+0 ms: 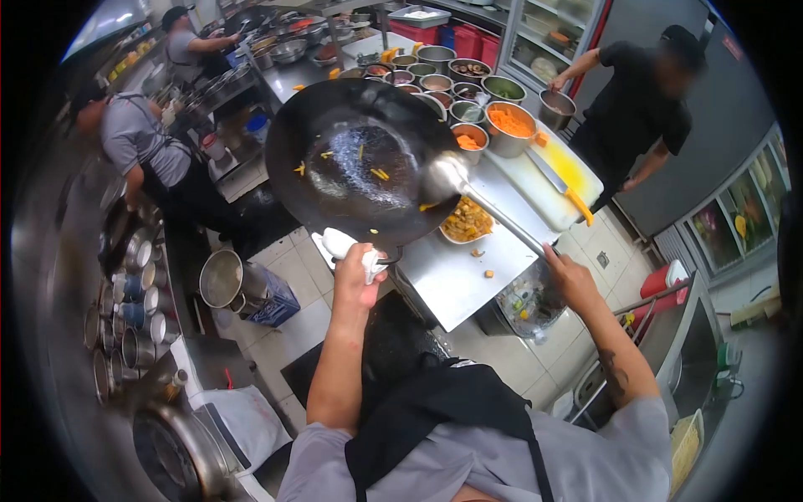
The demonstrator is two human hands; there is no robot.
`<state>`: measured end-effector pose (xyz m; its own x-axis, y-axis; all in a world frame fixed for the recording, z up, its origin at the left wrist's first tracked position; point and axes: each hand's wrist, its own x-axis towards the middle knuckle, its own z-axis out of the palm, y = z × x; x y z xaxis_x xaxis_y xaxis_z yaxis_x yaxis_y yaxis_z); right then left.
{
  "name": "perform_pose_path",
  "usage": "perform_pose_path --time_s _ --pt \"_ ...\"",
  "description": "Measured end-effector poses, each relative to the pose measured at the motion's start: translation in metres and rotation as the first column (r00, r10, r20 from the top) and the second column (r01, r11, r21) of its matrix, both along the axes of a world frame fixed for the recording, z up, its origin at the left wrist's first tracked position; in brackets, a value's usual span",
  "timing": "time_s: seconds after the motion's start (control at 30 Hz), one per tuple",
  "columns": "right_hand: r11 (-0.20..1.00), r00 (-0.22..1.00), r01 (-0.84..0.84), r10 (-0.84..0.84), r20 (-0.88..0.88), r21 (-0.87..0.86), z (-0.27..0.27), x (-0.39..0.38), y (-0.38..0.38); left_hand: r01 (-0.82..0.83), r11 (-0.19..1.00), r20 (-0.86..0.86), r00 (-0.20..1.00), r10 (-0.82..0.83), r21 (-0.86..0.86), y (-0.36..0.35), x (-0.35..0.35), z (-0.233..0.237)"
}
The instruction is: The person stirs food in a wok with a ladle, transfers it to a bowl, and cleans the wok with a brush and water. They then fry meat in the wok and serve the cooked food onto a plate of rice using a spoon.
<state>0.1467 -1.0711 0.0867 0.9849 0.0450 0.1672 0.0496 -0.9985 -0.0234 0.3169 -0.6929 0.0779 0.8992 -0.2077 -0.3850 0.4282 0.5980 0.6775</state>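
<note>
Head view, plating step. The left hand (358, 280) is clamped around a white cloth (343, 245) wrapped over the handle of the wok (355, 163); the wok is held in the air, tilted steeply with its mouth toward the camera, its lower rim above the steel counter (443, 280). The right hand (570, 280) is closed around the far end of the ladle (493, 219); the ladle bowl sits at the wok's lower right rim, just above the plate (456, 238), which holds a heap of yellow-brown food.

Judged step: emptying the wok onto the plate; most of the food appears already out, with only a few yellow scraps clinging to the dark, glistening inside.

The next move calls for a sweep of the ladle across the wok's wall to gather those scraps; the tilt must be kept so that they fall on the plate, not the counter, where 2 or 3 bits already lie.

Beyond the plate: metal ingredient bowls (510, 125), a cutting board (577, 171) and a knife (559, 186). 3 co-workers stand well apart; 1 in black (644, 109) at the right, 2 in grey at the left.
</note>
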Motion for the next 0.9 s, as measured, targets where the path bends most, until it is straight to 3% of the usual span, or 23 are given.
perform_pose_path --time_s 0.1,0.23,0.37,0.53,0.7,0.9 --pt "0.995 0.995 -0.060 0.054 0.084 0.077 -0.006 0.046 0.025 0.013 1.000 0.035 0.999 -0.012 -0.025 -0.003 -0.003 -0.005" --pt "0.990 0.999 -0.019 0.024 -0.036 0.142 -0.020 0.041 0.041 -0.013 0.999 0.036 0.999 0.014 -0.039 -0.008 -0.004 0.001" --pt "1.000 1.000 0.002 -0.002 -0.002 0.012 -0.006 -0.012 -0.003 -0.032 0.998 0.067 0.997 0.035 -0.046 -0.006 -0.003 -0.001" --pt "1.000 0.995 0.005 -0.008 0.097 0.030 -0.007 0.024 0.011 -0.042 0.999 0.050 0.998 0.043 -0.021 -0.005 -0.008 -0.001" --pt "0.999 0.999 0.038 -0.037 -0.017 0.030 -0.018 -0.023 0.014 -0.121 0.992 0.061 0.991 0.122 -0.026 -0.011 0.001 0.001" --pt "0.993 0.994 0.098 -0.101 -0.041 -0.061 0.023 -0.062 -0.001 -0.149 0.989 0.073 0.986 0.147 0.019 0.023 -0.002 -0.009"
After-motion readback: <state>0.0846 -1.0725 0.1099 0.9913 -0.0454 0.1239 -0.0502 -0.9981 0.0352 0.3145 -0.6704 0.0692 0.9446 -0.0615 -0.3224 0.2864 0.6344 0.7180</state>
